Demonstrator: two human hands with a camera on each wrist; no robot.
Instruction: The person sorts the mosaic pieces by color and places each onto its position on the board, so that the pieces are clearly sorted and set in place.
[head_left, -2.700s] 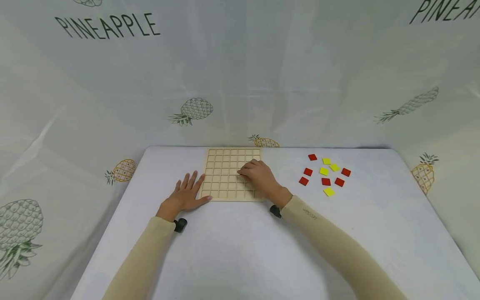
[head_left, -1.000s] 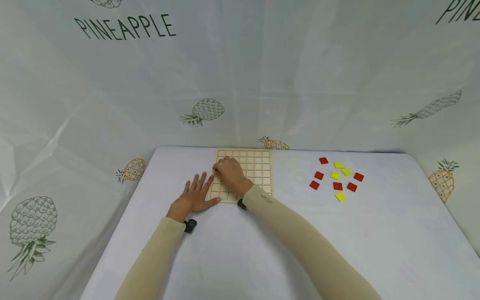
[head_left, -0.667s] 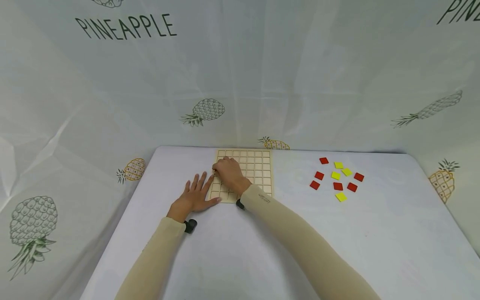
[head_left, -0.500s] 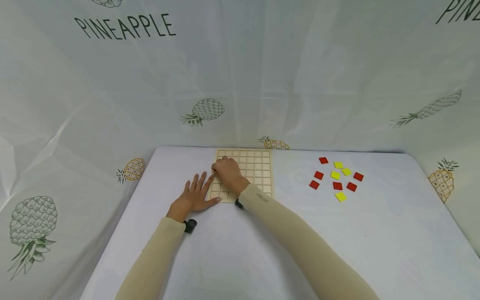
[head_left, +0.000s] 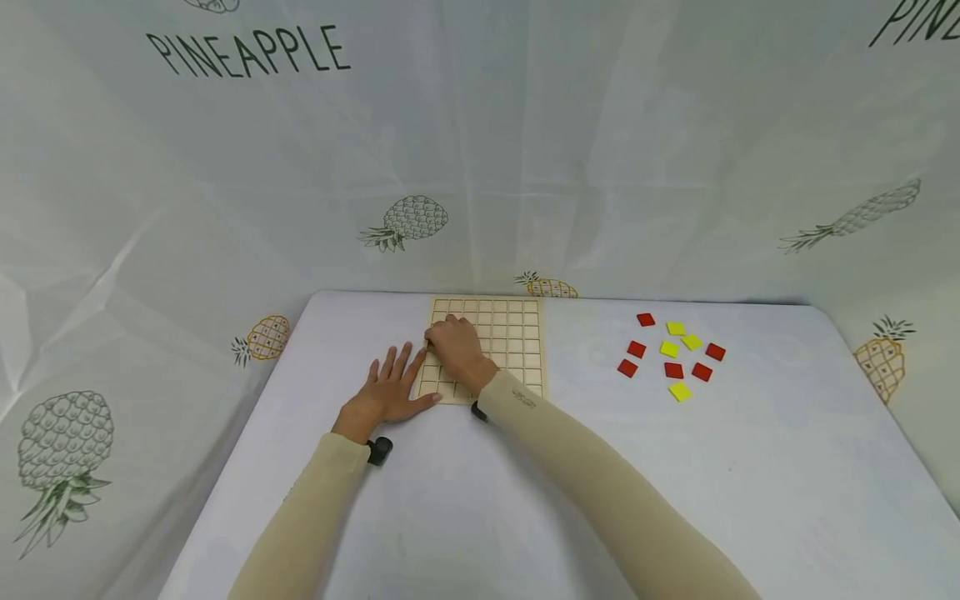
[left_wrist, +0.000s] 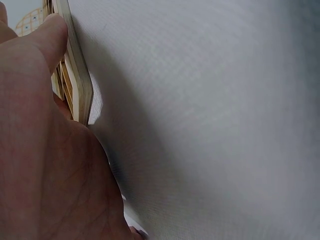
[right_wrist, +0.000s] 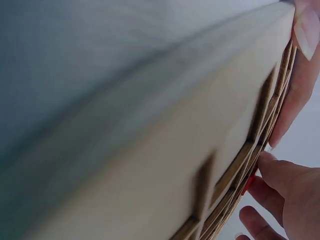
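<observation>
1. Right hand (head_left: 457,343): reached across the board (head_left: 517,340) to its left-hand columns, with curled fingers and thumb pinching a red tile (right_wrist: 247,186), as the right wrist view showed.
2. Red tile: lay at the right hand's fingertips, leftward of its knuckles and close to the left hand's index fingertip. Only an edge of it was visible, so no long axis could be read; whether it sat fully within a square could not be told.
3. Left hand (head_left: 386,398): released, fingers spread, grasping nothing. The board's near left corner lay in the crook between thumb and index finger; the thumb rested over the near edge, and the index finger ran along the left side.
4. Board: lay beneath the right hand, spreading rightward and away from it, and just to the right of the left hand. Being roughly square, it presented no clear long axis.
5. Governing relation: the pinched tile was in the right hand, directly over the board, while the left hand stood just beside the same edge, the two hands' fingertips nearly meeting.
6. Loose tiles: six red (head_left: 673,370) and four yellow (head_left: 669,350) lay scattered on the table (head_left: 600,483), well to the right of the right hand, which was the nearer of the two.
</observation>
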